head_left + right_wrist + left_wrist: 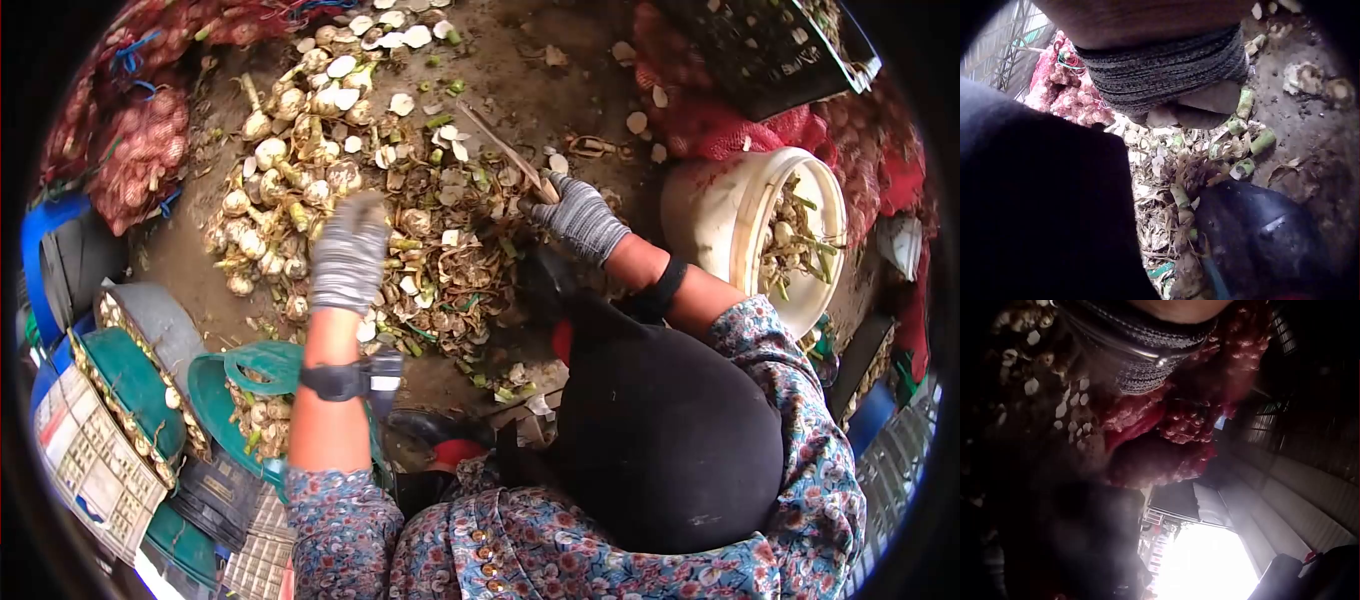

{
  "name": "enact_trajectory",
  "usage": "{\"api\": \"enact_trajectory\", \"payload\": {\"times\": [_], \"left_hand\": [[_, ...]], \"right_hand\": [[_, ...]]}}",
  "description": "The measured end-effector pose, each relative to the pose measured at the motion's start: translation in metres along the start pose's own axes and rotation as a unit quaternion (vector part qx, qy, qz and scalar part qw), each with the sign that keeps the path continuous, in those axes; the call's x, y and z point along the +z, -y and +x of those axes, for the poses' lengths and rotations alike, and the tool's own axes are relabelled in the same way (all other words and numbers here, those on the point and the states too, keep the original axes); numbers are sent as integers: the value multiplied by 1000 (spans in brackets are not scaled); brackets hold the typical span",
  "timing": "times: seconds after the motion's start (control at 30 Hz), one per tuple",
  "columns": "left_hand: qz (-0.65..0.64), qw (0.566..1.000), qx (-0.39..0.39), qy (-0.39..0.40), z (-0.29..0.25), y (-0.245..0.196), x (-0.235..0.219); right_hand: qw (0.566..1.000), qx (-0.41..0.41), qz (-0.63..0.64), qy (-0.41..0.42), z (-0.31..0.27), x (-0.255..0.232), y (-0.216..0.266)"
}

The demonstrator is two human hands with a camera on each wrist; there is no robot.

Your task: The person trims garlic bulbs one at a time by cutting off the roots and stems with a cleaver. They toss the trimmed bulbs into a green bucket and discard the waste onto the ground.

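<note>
The right hand [580,218], in a grey knit glove, is curling its fingers [549,212] round the handle of a knife [507,152], whose single long blade is pointing up and away over the heap of garlic bulbs [290,180] on the dirt ground [520,70]. The left hand [349,252], gloved the same way, is hovering over the trimmings with its fingers drooping loosely together; whether it is touching or holding a bulb underneath cannot be told from the head view, and the left wrist view is too dark to help. The bulbs are lying in one big pile, too many to count, with a litter of cut stems and skins [440,280] just beside it, under both hands. One white bucket [745,225] is sitting to the right, holding stalks. One green basket [235,400] with more bulbs is sitting by the left forearm. Red mesh sacks [135,150] are lying at the upper left, at least two.
</note>
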State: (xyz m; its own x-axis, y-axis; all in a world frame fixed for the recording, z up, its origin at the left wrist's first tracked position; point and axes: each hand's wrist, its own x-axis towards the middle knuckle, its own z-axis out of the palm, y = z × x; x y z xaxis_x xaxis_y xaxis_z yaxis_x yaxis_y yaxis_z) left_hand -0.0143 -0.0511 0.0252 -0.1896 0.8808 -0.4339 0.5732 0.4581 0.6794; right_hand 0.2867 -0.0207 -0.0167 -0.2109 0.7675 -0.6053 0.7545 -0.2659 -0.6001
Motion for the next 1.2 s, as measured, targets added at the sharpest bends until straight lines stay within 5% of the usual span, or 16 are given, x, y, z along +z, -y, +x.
{"api": "enact_trajectory", "payload": {"times": [0.1, 0.17, 0.23, 0.37, 0.47, 0.53, 0.6, 0.7, 0.8, 0.93, 1.03, 1.13, 1.2], "left_hand": [[264, 959, 89, 43, 1, -1, 30], [451, 887, 46, 91, 7, 7, 48], [501, 859, 49, 93, 12, 14, 57], [489, 843, -48, 221, 32, -21, 46], [338, 910, -126, 207, 36, -21, 35], [85, 969, -115, 202, 20, -21, 17], [-150, 976, -45, 150, -3, -10, 9], [-529, 823, -117, 170, -20, 0, 16], [-387, 883, -72, 255, -25, 2, 17], [-130, 973, 158, 107, -31, 2, 24], [-135, 984, 92, 75, -28, 26, 35], [68, 983, 146, 92, -33, 37, 28], [57, 976, 210, 27, -34, 37, 33]], "right_hand": [[1000, -18, -24, 8, -5, 1, 5], [998, -23, -57, 22, -7, -2, 7], [998, -31, -60, 18, -12, -5, 11], [995, -32, -84, 40, -12, -4, 16], [993, -90, -73, 30, -11, 1, 19], [990, -115, -59, 57, -12, -3, 28], [985, -146, -45, 75, -16, -9, 34], [978, -176, -33, 102, -21, -20, 49], [975, -180, -76, 104, -23, -27, 60], [965, -204, -131, 96, -27, -30, 62], [958, -229, -151, 89, -35, -37, 76], [949, -271, -139, 81, -39, -40, 81], [949, -273, -129, 90, -38, -42, 87]]}}
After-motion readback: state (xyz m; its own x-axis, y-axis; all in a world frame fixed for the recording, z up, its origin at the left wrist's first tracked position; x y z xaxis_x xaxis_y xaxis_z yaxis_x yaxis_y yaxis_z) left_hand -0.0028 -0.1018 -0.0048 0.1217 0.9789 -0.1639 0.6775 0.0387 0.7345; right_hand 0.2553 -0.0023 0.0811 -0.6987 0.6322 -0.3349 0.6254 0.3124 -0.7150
